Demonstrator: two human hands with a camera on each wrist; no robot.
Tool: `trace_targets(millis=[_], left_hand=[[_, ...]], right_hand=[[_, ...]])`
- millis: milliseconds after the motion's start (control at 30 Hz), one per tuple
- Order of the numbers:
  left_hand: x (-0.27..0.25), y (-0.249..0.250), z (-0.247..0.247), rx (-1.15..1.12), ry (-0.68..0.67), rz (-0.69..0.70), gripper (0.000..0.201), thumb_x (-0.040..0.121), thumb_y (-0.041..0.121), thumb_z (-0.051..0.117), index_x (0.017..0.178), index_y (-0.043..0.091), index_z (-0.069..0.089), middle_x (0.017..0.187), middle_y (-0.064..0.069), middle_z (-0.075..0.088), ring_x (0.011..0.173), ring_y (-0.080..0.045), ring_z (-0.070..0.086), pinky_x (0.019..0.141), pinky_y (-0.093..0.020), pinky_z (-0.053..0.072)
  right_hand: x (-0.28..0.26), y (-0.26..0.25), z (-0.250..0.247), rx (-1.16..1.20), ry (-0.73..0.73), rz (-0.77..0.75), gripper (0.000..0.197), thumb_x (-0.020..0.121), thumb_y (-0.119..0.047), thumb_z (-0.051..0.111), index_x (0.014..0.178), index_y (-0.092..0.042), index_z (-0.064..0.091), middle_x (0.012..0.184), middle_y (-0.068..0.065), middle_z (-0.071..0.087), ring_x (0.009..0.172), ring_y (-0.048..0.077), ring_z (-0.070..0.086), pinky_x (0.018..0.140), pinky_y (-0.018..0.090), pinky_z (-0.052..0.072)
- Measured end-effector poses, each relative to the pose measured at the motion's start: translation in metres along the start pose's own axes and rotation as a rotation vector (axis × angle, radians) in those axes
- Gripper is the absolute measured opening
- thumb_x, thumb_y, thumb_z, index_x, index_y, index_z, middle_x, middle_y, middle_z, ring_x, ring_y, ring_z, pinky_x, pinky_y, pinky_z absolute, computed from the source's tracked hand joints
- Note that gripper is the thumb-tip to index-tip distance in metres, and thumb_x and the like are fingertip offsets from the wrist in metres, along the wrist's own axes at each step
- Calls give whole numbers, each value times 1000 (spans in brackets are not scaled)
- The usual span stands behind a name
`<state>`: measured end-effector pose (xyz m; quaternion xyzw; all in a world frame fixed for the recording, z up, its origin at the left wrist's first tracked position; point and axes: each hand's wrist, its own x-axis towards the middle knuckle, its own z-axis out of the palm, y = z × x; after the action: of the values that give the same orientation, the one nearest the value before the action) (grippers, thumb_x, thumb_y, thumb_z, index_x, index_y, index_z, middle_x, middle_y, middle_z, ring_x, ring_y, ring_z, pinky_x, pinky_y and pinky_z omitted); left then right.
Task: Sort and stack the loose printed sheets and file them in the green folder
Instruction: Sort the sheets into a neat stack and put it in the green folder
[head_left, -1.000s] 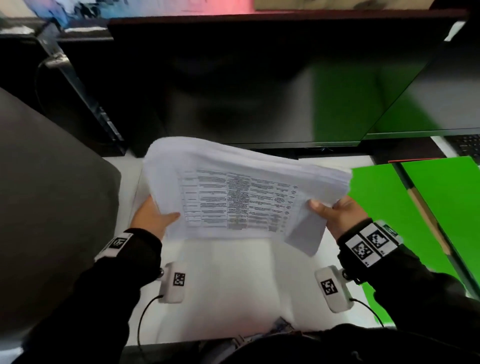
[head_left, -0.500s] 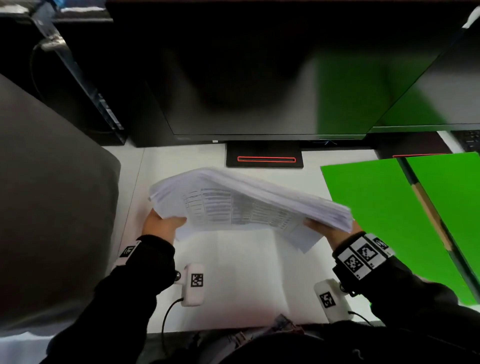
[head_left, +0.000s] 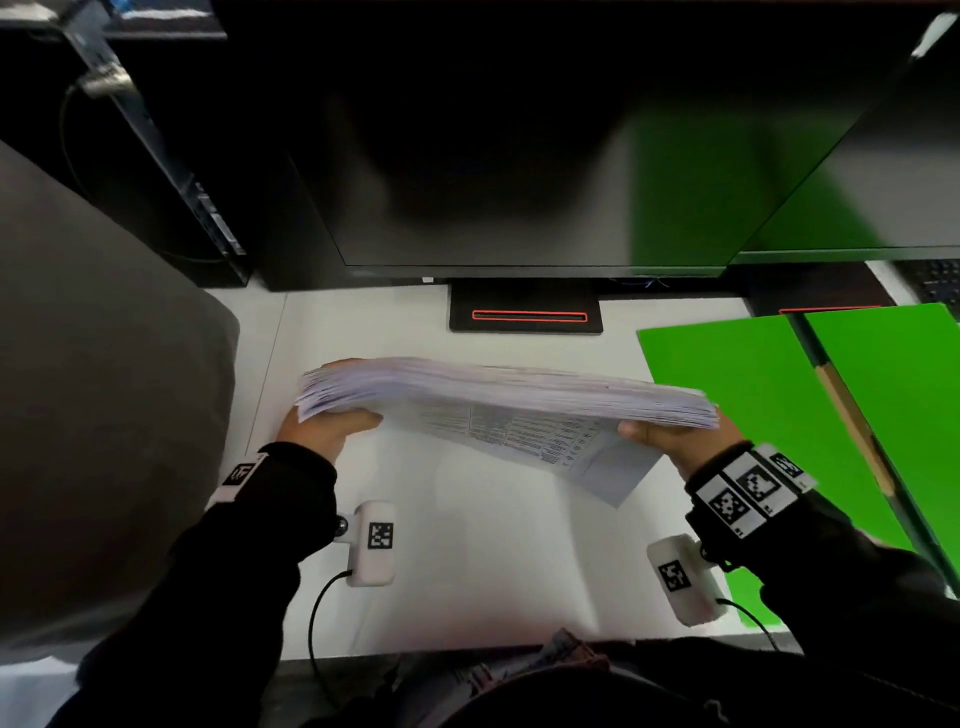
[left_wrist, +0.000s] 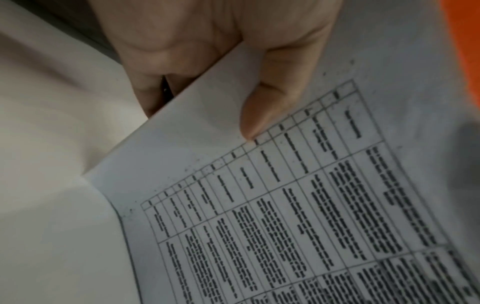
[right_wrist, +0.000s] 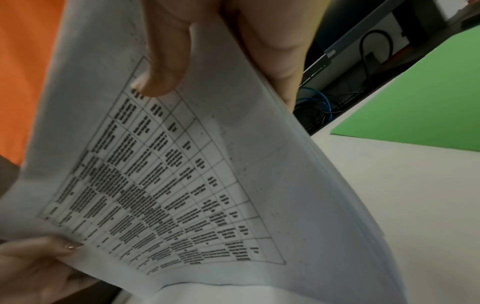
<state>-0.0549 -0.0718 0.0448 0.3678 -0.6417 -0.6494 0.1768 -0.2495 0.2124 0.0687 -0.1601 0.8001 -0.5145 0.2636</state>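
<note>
White printed sheets (head_left: 498, 400), table-lined on the near face, form a thick stack pinched at its ends by left hand (head_left: 322, 431) and right hand (head_left: 675, 441) fingers above bare worktop (head_left: 467, 561), green folder (head_left: 753, 405) open just right, monitor base (head_left: 525, 312) beyond.

The thick stack of printed paper sheets (head_left: 498, 400) hangs over the white counter (head_left: 467, 571), left hand (head_left: 322, 428) at its left end, right hand (head_left: 675, 441) at its right. The open green card folder (head_left: 769, 415) lies right of it; the black flat monitor (head_left: 519, 156) stands behind.
</note>
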Motion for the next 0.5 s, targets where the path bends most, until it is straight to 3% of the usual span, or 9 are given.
trace_targets(millis=[133, 200, 300, 400, 500], left_hand=[[-7, 0, 2, 76, 40, -7, 31, 66, 16, 82, 93, 23, 68, 90, 8, 71, 85, -1, 64, 85, -21, 43], [-7, 0, 3, 87, 67, 10, 24, 70, 11, 78, 83, 28, 65, 72, 20, 70, 70, 13, 62, 75, -14, 43], [-8, -1, 1, 84, 107, 5, 28, 71, 6, 77, 80, 30, 64, 66, 23, 68, 65, 15, 61, 76, -17, 43], [-12, 2, 0, 64, 93, 5, 30, 70, 2, 76, 83, 27, 64, 75, 16, 70, 70, 8, 64, 77, -18, 47], [-19, 14, 4, 51, 61, 38, 30, 69, -1, 74, 82, 24, 63, 64, 20, 70, 63, 10, 64, 63, -6, 47]], right_hand=[[1, -9, -8, -26, -9, -10, 28, 53, -10, 86, 61, -32, 70, 56, -29, 65, 57, -17, 58, 57, 0, 43], [4, -16, -14, -71, -13, -41, 30, 65, -1, 79, 68, -27, 64, 52, -30, 63, 52, -16, 55, 53, 0, 40], [2, -41, -25, -177, 9, -98, 30, 67, 4, 76, 69, -22, 60, 51, -28, 60, 49, -11, 52, 50, 0, 36], [-2, -67, -27, -535, -8, -196, 29, 70, -3, 74, 77, -30, 63, 64, -23, 63, 63, -6, 55, 56, 3, 36], [-6, -84, -11, -960, 1, -241, 27, 76, -15, 67, 101, -26, 67, 88, -1, 57, 93, 20, 57, 76, 24, 42]])
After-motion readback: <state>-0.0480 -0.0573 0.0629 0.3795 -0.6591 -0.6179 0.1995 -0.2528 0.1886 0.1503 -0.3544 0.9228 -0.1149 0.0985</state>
